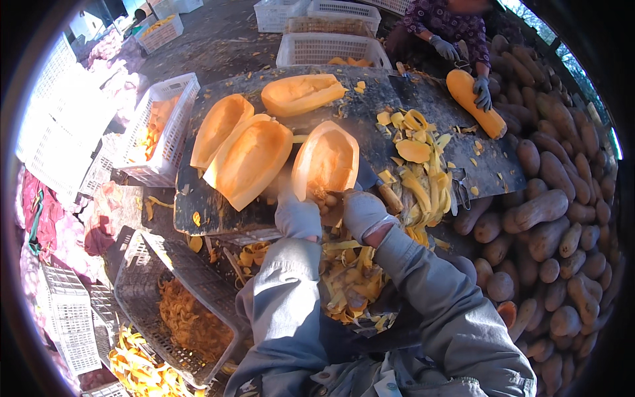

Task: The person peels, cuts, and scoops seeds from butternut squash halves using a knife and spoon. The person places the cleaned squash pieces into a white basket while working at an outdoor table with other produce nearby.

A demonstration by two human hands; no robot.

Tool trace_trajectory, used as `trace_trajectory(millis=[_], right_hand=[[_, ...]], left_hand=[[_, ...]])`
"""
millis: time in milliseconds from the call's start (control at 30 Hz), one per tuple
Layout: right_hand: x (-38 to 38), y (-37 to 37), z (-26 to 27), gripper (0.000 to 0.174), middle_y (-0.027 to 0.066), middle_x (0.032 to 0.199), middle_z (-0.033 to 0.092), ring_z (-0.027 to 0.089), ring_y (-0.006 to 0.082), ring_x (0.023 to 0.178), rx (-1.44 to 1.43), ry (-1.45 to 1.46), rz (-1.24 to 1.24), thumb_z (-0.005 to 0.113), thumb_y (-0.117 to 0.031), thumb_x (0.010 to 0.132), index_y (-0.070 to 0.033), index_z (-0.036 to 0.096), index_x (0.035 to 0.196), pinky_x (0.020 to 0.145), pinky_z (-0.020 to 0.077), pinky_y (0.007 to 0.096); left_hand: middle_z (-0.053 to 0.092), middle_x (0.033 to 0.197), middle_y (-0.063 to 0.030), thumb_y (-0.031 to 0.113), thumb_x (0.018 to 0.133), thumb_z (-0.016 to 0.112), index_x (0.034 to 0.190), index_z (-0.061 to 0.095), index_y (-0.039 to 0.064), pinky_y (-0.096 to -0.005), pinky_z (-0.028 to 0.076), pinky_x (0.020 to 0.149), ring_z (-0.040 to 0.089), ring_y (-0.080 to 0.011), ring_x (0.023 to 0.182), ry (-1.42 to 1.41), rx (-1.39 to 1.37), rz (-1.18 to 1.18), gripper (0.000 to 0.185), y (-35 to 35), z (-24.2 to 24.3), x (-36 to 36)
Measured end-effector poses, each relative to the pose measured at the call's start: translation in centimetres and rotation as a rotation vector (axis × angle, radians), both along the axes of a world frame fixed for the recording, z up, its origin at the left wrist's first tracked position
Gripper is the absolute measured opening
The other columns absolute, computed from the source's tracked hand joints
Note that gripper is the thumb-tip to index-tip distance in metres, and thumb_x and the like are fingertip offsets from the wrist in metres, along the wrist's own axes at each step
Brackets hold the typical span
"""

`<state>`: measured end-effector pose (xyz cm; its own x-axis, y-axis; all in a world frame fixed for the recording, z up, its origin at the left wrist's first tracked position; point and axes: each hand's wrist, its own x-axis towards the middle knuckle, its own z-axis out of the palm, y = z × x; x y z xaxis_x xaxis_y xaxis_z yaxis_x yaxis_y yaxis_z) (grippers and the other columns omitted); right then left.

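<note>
A hollowed, peeled squash half [330, 154] stands tilted toward me at the near edge of the dark work board [317, 111]. My left hand [299, 216], in a pale glove, grips its lower left side. Seeds and stringy pulp [320, 193] hang at its lower end. My right hand [367, 213], also gloved, is curled in a fist beside the pulp, around what looks like a thin tool, mostly hidden. Next to that fist lies a wooden-handled knife [390, 197]. Left of the held half rest more hollowed pieces, one in front [250, 156], one behind [223, 129], another farther back [300, 94].
Peelings [416, 183] and metal peelers [461, 188] lie at right. Below the board are more peelings [352, 283] and a crate of pulp [173, 317]. A white crate [168, 129] stands left. Whole squashes [545, 238] pile up right. Across, a gloved person holds a peeled squash [471, 101].
</note>
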<state>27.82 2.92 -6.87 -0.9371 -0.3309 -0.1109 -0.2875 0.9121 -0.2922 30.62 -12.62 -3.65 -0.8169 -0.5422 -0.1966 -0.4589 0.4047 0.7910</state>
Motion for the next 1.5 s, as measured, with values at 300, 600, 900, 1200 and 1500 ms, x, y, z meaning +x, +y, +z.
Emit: trace_trajectory(millis=[300,600,900,1200,1500], right_hand=[[-6.7,-0.8,0.1,0.021,0.0252,0.095,0.072,0.07,0.0408,0.093,-0.102,0.133,-0.095,0.055,-0.009,0.091,0.001,0.066,0.105,0.083,0.0558,0.0464],[-3.5,-3.0,-1.7,0.021,0.0243,0.099,0.073,0.072,0.0373,0.094,-0.13,-0.01,-0.029,0.061,-0.013,0.088,0.002,0.071,0.099,0.084,0.0573,0.0426],[2.9,-3.2,-1.2,0.022,0.0247,0.091,0.071,0.07,0.0405,0.089,-0.355,-0.012,-0.218,0.063,-0.019,0.09,0.001,0.07,0.093,0.08,0.0556,0.0467],[-3.6,-3.7,2.3,0.018,0.0224,0.094,0.073,0.072,0.0363,0.091,-0.181,0.129,0.003,0.061,-0.013,0.089,0.0,0.068,0.099,0.082,0.0569,0.0433],[-7.5,-3.5,0.6,0.02,0.0194,0.094,0.074,0.073,0.0346,0.092,0.057,0.133,0.049,0.06,-0.014,0.09,-0.004,0.076,0.093,0.084,0.0573,0.0419]], left_hand=[[0.061,0.134,-0.0273,0.007,0.081,0.065,0.147,0.049,0.002,-0.0408,0.052,0.1,0.065,-0.0398,0.116,0.238,-0.148,0.047,0.068,-0.7,-2.8,-0.4],[0.056,0.139,-0.026,0.009,0.08,0.065,0.15,0.042,0.002,-0.0449,0.052,0.099,0.063,-0.0419,0.117,0.15,-0.28,-0.009,0.074,-0.3,-2.6,-0.8],[0.058,0.138,-0.027,0.011,0.079,0.067,0.149,0.043,0.001,-0.045,0.053,0.097,0.064,-0.0426,0.114,0.004,-0.164,-0.044,0.075,1.0,-1.5,-1.7],[0.069,0.112,-0.0231,0.012,0.08,0.065,0.129,0.056,0.007,-0.0478,0.053,0.09,0.067,-0.0437,0.102,0.057,-0.21,0.141,0.049,-2.9,-3.8,-0.6],[0.067,0.115,-0.0228,0.01,0.078,0.065,0.134,0.054,0.007,-0.0457,0.053,0.091,0.066,-0.0416,0.103,0.207,-0.193,0.103,0.056,-0.2,-5.4,-1.0]])
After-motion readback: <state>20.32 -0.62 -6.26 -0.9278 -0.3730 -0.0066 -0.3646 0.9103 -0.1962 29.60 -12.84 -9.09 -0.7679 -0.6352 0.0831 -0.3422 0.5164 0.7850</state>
